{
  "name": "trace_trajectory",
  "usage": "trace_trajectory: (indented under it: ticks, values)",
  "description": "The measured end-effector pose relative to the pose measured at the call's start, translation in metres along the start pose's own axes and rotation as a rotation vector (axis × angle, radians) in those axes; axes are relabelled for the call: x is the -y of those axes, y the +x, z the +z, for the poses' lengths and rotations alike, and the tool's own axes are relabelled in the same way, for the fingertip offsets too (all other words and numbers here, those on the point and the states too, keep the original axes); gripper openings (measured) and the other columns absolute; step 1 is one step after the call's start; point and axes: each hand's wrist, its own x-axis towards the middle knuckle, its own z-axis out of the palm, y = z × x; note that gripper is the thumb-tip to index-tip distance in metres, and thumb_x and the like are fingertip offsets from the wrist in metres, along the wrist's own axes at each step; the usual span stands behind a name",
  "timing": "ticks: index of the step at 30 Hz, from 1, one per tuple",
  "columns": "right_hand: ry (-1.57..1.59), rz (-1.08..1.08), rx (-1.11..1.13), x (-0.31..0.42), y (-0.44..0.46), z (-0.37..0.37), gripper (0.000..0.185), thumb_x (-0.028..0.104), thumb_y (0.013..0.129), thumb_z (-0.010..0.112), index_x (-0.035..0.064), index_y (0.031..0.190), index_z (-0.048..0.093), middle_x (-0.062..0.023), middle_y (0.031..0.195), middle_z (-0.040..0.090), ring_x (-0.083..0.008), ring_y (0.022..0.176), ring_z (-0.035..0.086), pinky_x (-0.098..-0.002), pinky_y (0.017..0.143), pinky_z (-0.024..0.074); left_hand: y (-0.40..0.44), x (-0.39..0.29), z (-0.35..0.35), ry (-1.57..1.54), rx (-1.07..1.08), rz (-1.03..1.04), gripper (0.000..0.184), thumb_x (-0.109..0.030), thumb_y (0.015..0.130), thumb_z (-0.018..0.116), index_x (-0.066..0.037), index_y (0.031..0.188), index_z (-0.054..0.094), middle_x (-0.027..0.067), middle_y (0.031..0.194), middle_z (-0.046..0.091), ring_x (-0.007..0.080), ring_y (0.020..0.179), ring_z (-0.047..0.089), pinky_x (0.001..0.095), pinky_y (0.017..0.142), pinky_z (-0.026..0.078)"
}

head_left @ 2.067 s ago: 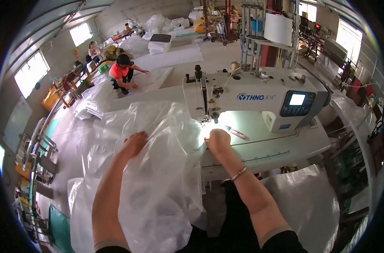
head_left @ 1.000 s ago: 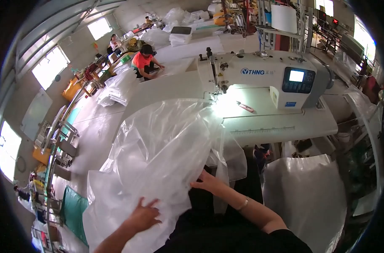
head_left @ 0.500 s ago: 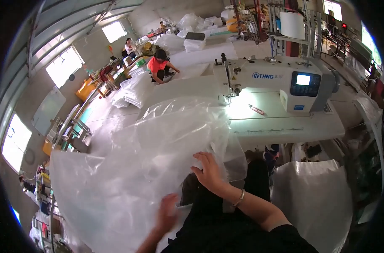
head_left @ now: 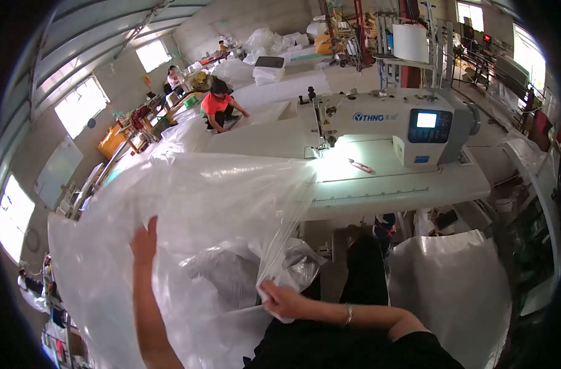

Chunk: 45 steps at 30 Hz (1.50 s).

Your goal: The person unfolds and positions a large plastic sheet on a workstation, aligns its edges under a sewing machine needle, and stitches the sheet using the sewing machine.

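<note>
A large translucent plastic sheet [head_left: 200, 190] spreads over my lap and the left side, reaching up to the needle area of the sewing machine [head_left: 379, 126]. My left hand [head_left: 144, 242] lies against the sheet at the left, its thumb stretched out and apart; its other fingers are mostly hidden. My right hand [head_left: 281, 301] is closed on a gathered edge of the sheet above my lap. Folds run taut from this hand up toward the machine's needle. A small snipping tool [head_left: 360, 165] lies on the lit machine bed, away from both hands.
Another plastic sheet [head_left: 449, 283] hangs at the right. A co-worker in an orange top [head_left: 216, 104] crouches over sheets on the floor beyond the machine. A white thread cone [head_left: 410, 43] stands behind it. Stacked sheets [head_left: 268, 71] lie farther back.
My left hand has moved left and up across the sheet. My right hand has come down and closed on the sheet's edge, and the sheet is now drawn taut from the machine.
</note>
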Motion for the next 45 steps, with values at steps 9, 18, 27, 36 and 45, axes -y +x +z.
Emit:
trace_trajectory:
  ticks: [9,18,27,36,45]
  values:
    - [0.806,-0.091,0.329,0.045,0.007,-0.004,0.016,0.016,0.091,0.053,0.0041,0.101,0.049,-0.0022,0.087,0.052,-0.0112,0.078,0.052,-0.0267,0.072,0.0442,0.031,-0.066,0.041,-0.271,-0.389,0.495,0.041,-0.007,0.08,0.061,-0.002,0.119,0.051,0.0176,0.118,0.051,0.0338,0.115,0.044,0.0425,0.098,0.034]
    - [0.811,-0.04,0.477,0.055,-0.001,-0.031,0.01,0.013,0.085,0.063,0.0049,0.09,0.059,-0.0014,0.087,0.056,-0.011,0.084,0.052,-0.0264,0.077,0.042,-0.134,-0.114,0.193,-1.074,0.582,-0.254,0.02,-0.018,0.087,0.055,-0.003,0.099,0.058,0.0066,0.097,0.058,0.0177,0.089,0.054,0.0306,0.078,0.044]
    - [1.029,-0.184,0.494,0.071,-0.002,-0.042,0.014,0.013,0.082,0.065,0.0013,0.089,0.06,-0.0066,0.092,0.06,-0.0117,0.093,0.054,-0.0297,0.085,0.0425,-0.048,-0.067,0.093,-1.158,0.287,-0.323,0.024,-0.027,0.085,0.057,-0.004,0.091,0.062,-0.0038,0.069,0.05,0.0098,0.06,0.043,0.0247,0.058,0.039]
    - [-0.192,0.425,0.476,-0.076,-0.093,-0.036,0.033,0.039,0.08,0.06,0.0069,0.085,0.066,-0.0098,0.079,0.064,-0.0232,0.074,0.061,-0.0371,0.067,0.0466,-0.078,-0.019,0.096,0.289,0.829,0.524,0.035,-0.037,0.076,0.066,-0.003,0.066,0.061,0.0163,0.077,0.062,0.0325,0.076,0.06,0.0438,0.064,0.046]
    - [-0.027,0.285,0.086,0.025,-0.045,-0.131,0.035,0.035,0.084,0.061,0.0039,0.069,0.064,-0.0045,0.055,0.056,-0.0144,0.053,0.053,-0.0304,0.053,0.0432,-0.08,-0.1,0.087,-0.029,0.291,0.654,0.035,-0.025,0.081,0.062,-0.004,0.108,0.057,0.0166,0.091,0.063,0.0326,0.082,0.06,0.0428,0.071,0.046]
